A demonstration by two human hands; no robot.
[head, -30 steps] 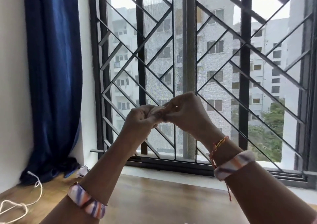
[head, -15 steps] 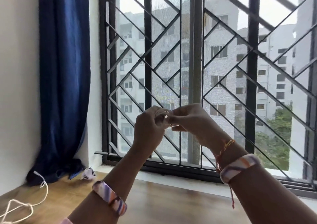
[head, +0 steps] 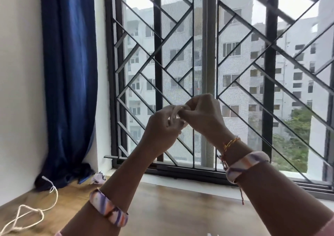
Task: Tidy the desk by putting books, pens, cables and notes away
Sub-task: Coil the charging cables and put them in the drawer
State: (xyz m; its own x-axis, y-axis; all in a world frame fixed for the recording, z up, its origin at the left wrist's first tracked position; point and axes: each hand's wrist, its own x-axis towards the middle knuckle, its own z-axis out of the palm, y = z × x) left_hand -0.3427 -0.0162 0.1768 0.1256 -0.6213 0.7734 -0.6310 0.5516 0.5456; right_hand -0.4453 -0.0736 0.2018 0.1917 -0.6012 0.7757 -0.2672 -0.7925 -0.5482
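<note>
Since the earlier frame both hands sit slightly higher against the window grille, and a pale loop now shows between them.

Head view: left hand [head: 160,127] and right hand [head: 204,116] are raised together in mid-air, fingers curled. Both pinch a small coil of white cable [head: 176,112]; the loop arches from the left fingertips into the right-hand pinch, above the left knuckles. Striped bands circle both forearms. Second white cable [head: 27,216] lies loose at the desk's [head: 171,208] near-left edge. Crumpled paper [head: 98,178] sits at the far-left corner, beside the blue curtain [head: 68,84].
</note>
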